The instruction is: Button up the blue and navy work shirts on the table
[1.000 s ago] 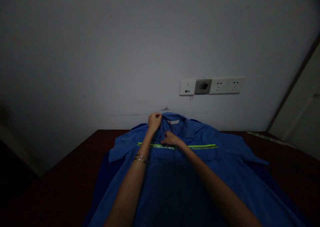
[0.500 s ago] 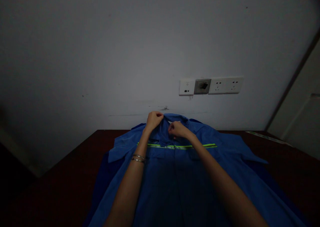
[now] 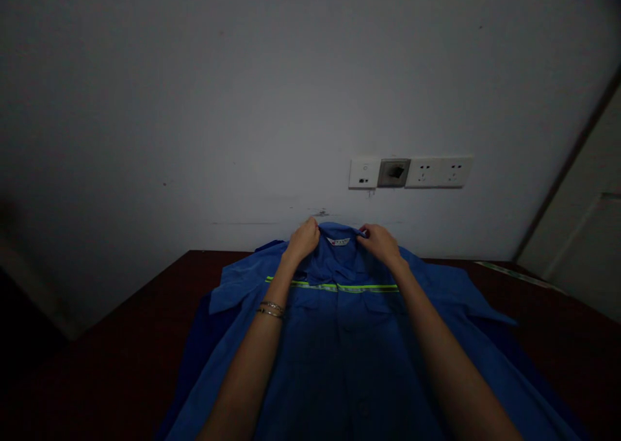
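Observation:
A blue short-sleeved work shirt lies spread out, front up, with a yellow-green and silver stripe across its chest. Its collar is at the far end, and a white label shows inside the neck. My left hand pinches the left side of the collar. On the opposite side, my right hand grips the collar's right edge between thumb and fingers. Beneath this shirt lies a darker blue garment, seen only along the edges.
A dark red table carries the garments and meets a pale wall. Sockets and a grey wall plate sit above the table. A thin printed strip lies at the back right, near a pale door-like panel.
My right hand has moved from the front of the neck opening up and right to the collar's right edge, and has closed on it. My left hand stays at the collar's left side.

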The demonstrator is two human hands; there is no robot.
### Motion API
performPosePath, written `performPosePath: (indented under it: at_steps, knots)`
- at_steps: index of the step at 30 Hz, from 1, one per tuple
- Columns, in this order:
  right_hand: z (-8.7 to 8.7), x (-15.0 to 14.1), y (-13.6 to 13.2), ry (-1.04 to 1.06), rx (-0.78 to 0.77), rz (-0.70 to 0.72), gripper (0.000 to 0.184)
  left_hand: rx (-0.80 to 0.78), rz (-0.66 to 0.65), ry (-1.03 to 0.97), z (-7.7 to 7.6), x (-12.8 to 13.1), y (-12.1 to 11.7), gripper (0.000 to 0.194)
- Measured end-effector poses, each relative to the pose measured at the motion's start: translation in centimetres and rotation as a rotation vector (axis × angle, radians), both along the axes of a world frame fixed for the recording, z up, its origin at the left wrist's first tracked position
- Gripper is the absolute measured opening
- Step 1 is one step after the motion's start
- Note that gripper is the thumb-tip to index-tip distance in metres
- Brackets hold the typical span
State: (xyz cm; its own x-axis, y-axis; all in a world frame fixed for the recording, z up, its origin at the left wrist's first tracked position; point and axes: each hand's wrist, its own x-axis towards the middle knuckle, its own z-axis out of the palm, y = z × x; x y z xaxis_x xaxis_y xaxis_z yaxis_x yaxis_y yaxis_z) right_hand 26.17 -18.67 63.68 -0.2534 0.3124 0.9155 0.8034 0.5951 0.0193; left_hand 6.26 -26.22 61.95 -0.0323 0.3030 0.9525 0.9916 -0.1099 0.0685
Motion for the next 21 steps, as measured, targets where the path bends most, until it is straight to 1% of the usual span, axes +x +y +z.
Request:
performPosePath:
  at_steps: [2, 6, 11, 16, 21]
  knots:
    - [0.1, 0.1, -0.1, 0.018, 0.007, -0.003, 0.027, -0.031, 0.032, -0.015, -0.2, 0.2, 0.3, 0.025]
    - [0.5, 0.4, -0.8, 0.055, 0.036, -0.006, 0.03, -0.089, 0.083, -0.043, -1.1, 0.4, 1.1, 0.024]
    - [0.5, 0.5, -1.0, 0.094, 0.015, -0.011, 0.033, -0.146, 0.137, 0.026, -2.1, 0.0, 2.2, 0.031]
    - [0.5, 0.8, -0.4, 0.096, 0.015, 0.0, 0.033, -0.179, 0.154, 0.064, -1.9, -1.5, 2.7, 0.031]
    - [0.4, 1.2, 0.2, 0.097, 0.036, -0.031, 0.026, -0.164, 0.141, 0.035, -1.5, -2.9, 2.4, 0.028]
